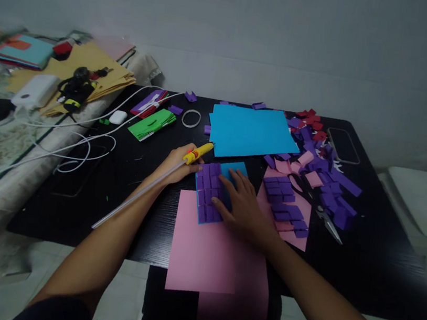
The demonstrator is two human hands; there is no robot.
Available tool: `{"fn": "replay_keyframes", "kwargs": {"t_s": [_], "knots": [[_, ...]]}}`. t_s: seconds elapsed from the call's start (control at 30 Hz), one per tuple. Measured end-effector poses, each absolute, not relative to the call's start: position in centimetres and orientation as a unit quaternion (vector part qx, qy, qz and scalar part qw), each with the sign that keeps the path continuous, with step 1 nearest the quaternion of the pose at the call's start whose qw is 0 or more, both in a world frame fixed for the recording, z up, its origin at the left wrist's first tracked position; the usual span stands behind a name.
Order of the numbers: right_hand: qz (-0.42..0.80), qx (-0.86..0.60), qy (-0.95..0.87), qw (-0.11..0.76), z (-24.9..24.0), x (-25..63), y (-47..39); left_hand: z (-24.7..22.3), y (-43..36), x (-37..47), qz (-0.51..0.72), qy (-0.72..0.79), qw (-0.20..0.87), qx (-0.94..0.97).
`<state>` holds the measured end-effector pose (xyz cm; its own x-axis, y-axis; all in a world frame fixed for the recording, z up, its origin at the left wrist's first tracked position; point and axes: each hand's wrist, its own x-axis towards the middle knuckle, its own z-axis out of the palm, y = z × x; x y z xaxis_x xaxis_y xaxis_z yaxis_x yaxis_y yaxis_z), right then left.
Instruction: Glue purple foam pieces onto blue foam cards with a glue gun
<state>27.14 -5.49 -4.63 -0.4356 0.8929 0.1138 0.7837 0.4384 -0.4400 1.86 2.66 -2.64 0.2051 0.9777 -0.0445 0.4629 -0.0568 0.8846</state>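
Note:
My left hand [178, 164] is closed around a yellow hot glue gun [199, 153], its nozzle pointing up and away. A long clear glue stick [137, 195] runs back from it over my forearm. My right hand [245, 204] lies with fingers spread on a small blue sheet [243, 169]. Folded purple paper pieces [208, 194] cover the left part of that sheet in rows, and my thumb and fingertips touch near their right edge. Beneath it are pink sheets [202, 264], overhanging the table's front edge.
A larger blue sheet [253, 132] lies behind. To the right are a pink card with purple pieces [283, 212], scissors [329, 224], loose purple and red pieces [337, 183] and a phone [343, 145]. White cables [81, 137] cross the left side near a green paper bundle [152, 125].

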Motion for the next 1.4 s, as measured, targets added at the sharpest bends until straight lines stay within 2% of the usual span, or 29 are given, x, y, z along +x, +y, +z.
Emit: {"fn": "replay_keyframes", "kwargs": {"t_s": [0.6,0.8,1.1,1.4], "knots": [[0.156,-0.508,-0.831,0.164,-5.1,27.1,-5.4,-1.8,2.6,1.7,0.274,0.579,0.381,0.667],[0.159,-0.51,-0.827,0.172,-4.9,26.9,-5.4,-2.0,2.6,1.7,0.272,0.58,0.374,0.671],[0.23,-0.506,-0.803,0.217,-4.6,27.7,-4.8,-1.8,2.7,1.8,0.262,0.591,0.358,0.674],[0.217,-0.5,-0.808,0.224,-5.2,27.8,-4.7,-2.0,2.9,1.7,0.258,0.594,0.365,0.669]]}}
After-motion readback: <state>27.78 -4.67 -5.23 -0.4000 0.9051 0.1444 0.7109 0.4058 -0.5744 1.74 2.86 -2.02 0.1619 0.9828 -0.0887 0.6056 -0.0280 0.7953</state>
